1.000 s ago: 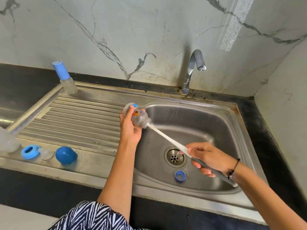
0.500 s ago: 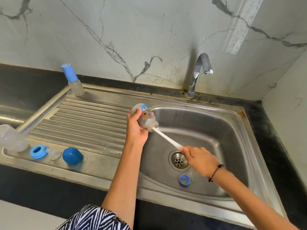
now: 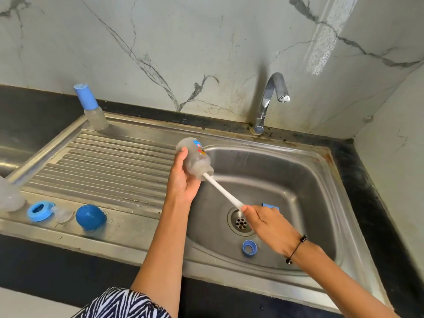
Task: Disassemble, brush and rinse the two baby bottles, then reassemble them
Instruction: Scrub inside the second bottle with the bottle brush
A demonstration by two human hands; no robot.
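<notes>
My left hand (image 3: 182, 182) grips a clear baby bottle (image 3: 195, 158) tilted over the left rim of the sink (image 3: 321, 180), its mouth facing down to the right. A white brush handle (image 3: 221, 191) runs into the bottle's mouth; the brush head is inside. My right hand (image 3: 267, 222) grips the handle's lower end above the drain (image 3: 241, 222). A blue screw ring (image 3: 249, 248) lies in the basin. On the drainboard lie another blue ring (image 3: 38, 211), a clear teat (image 3: 63, 214) and a blue cap (image 3: 90, 217). A second clear bottle (image 3: 9, 196) shows at the left edge.
A small bottle with a blue cap (image 3: 90, 107) stands at the drainboard's back left corner. The tap (image 3: 269, 99) rises behind the basin, no water running. A marble wall backs the black counter (image 3: 367, 191). A blue object (image 3: 270, 205) peeks out behind my right hand.
My right hand has slid up the brush handle toward the bottle, pushing the brush further in. The left hand keeps holding the bottle. The camera has shifted a little.
</notes>
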